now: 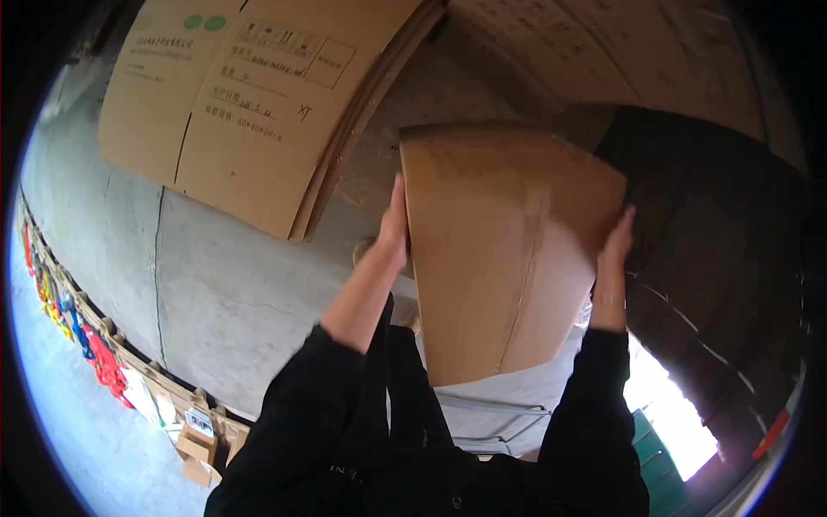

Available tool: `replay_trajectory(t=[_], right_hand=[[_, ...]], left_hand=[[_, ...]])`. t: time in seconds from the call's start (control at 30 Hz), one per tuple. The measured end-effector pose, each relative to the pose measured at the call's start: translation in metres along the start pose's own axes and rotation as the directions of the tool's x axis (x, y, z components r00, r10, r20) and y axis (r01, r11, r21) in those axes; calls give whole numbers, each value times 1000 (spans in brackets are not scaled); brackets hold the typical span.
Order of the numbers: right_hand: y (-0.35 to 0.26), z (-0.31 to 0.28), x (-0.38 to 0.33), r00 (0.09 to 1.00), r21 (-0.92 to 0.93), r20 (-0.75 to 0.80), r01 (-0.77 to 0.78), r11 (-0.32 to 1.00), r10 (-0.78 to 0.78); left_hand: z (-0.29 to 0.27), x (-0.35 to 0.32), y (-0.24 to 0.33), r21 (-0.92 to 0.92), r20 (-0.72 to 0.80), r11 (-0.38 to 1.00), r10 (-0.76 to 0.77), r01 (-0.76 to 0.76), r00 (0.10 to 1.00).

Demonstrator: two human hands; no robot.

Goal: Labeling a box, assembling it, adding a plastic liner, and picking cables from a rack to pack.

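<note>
A large brown cardboard box is held up in front of my body, its taped seam running lengthwise down the broad face toward me. My left hand presses flat against its left side, fingers pointing up and away. On the opposite side, my right hand grips the right edge, its fingers partly hidden by the box. Black sleeves cover both my forearms up to near the wrists. What lies inside the box cannot be seen.
Flattened cardboard sheets with printing are stacked at the upper left. More cardboard stands at the upper right beside a dark sheet. Grey concrete floor lies left. Colourful items and a small open box line the lower left.
</note>
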State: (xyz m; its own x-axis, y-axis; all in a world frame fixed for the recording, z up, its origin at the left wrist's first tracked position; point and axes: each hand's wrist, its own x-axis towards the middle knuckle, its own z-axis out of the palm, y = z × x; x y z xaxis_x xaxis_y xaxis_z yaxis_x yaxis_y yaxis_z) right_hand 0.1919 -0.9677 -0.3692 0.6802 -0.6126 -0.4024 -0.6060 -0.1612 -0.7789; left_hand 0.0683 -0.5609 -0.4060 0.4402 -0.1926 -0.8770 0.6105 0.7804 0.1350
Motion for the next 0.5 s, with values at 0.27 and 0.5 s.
replay_trajectory(t=[0.27, 0.5], right_hand=[[-6, -308, -172, 915, 270, 372, -267, 925, 155], [124, -446, -150, 930, 329, 368, -128, 936, -2]], left_hand=[[0, -280, -144, 346, 379, 900, 123, -264, 917], [-25, -374, -236, 486, 872, 40, -85, -873, 482]])
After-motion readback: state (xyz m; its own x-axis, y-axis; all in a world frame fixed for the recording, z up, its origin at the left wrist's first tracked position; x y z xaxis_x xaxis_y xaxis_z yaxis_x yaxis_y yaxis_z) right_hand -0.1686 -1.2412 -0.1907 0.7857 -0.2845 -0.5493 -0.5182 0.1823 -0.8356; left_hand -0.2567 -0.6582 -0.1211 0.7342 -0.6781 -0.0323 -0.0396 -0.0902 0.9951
